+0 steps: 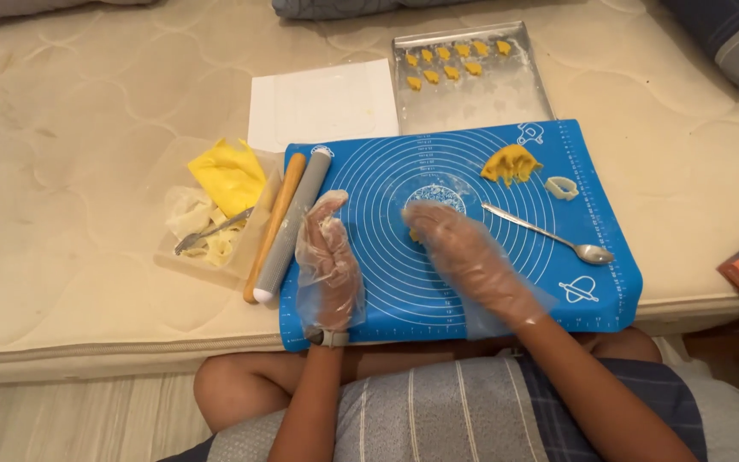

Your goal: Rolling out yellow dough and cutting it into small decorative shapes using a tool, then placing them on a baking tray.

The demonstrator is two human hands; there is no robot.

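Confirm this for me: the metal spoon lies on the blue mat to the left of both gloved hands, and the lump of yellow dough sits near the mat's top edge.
Not quite. The head view shows the metal spoon on the blue mat to the right of both gloved hands, the left hand and right hand, not to their left. The lump of yellow dough does sit near the mat's top edge.

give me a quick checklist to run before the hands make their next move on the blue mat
1. Both hands gloved: ok, left hand and right hand wear clear gloves.
2. Dough under right hand: cannot tell, only a yellow edge shows.
3. Spare dough lump on the blue mat: ok.
4. White cutter within reach: ok, beside the lump.
5. Spoon clear of the hands: ok.
6. Room on the metal tray: ok, the near half is bare.
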